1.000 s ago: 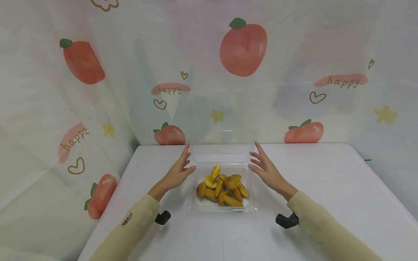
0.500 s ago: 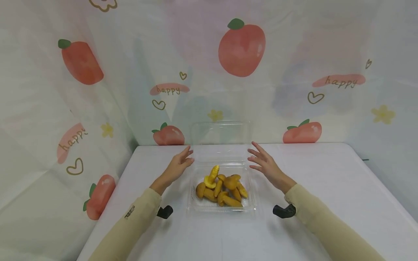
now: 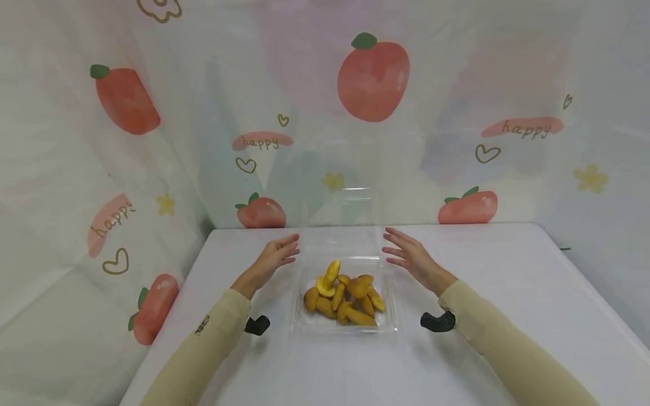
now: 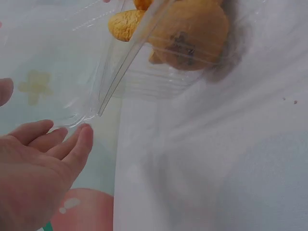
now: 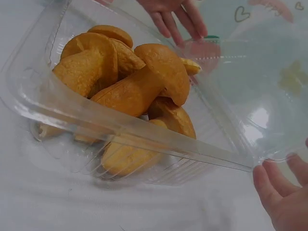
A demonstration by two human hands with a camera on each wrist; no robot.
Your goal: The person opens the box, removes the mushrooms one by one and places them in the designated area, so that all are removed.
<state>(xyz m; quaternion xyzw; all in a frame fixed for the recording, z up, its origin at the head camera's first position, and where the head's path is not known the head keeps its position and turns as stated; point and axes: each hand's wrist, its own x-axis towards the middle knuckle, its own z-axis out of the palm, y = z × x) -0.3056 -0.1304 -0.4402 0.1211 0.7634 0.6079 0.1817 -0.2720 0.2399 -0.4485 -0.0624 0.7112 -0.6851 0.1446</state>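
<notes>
A clear plastic clamshell box [image 3: 336, 329] sits mid-table, its see-through lid [image 3: 341, 217] raised at the back. Several yellow-brown mushrooms [image 3: 358, 288] lie in the base; one brighter yellow mushroom [image 3: 330, 276] stands with its stem up. My left hand [image 3: 269, 262] is at the lid's left side, fingers extended. Opposite it, my right hand [image 3: 417, 260] holds its fingers spread at the right side. In the left wrist view the fingertips [image 4: 85, 132] lie at the lid's hinge corner. The right wrist view has the right fingertips [image 5: 260, 175] at the other corner; firm contact cannot be told.
A white-covered table [image 3: 350, 372] bears the box. Behind and to the left hangs a pale curtain [image 3: 304, 67] printed with peaches, hearts and "happy". Black wrist-worn devices [image 3: 258, 325] jut from both sleeves.
Both hands have drawn inward, closer to the lid's sides, with fingertips slightly lower. Glints on the clear lid have shifted upward. The mushrooms and the base stay put.
</notes>
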